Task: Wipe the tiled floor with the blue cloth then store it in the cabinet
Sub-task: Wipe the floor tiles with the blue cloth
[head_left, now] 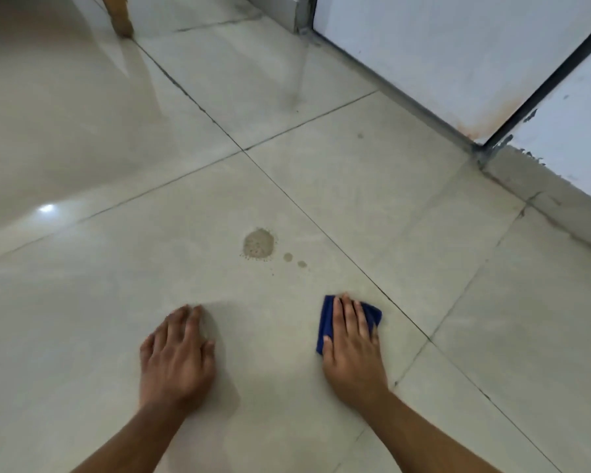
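Near edge: two bare forearms entering from below. Left hand [178, 356] flat on the floor [99, 319], palm down, fingers spread, grasping nothing. Right hand [352, 346] pressed palm down on the cloth [326, 322], fingers extended over it rather than curled; pinning it flat, not clenched. Cloth dark blue, folded, lying on the tile, showing past the thumb side at left and past the fingertips at far right. Hands well apart, on the same large tile.

Beyond the hands, between them and slightly farther: stain [258, 244], brownish, round, speckled at its rim, with two small spots [294, 260] trailing just to its right. Cloth near the stain but apart from it. Dark grout line [372, 276] running diagonally just right of cloth and spots.

Farther: pale glossy tiles, light glare [46, 208] at left. Another faint spot [360, 135] on a farther tile.

Far right: white panel [440, 52] with rust-coloured marks near its bottom corner, dark frame [539, 87] beside it, grey skirting [543, 203] along the wall. Cannot tell whether panel is a cabinet or a door.

Far left, top edge: wooden leg [120, 15] standing on the floor.
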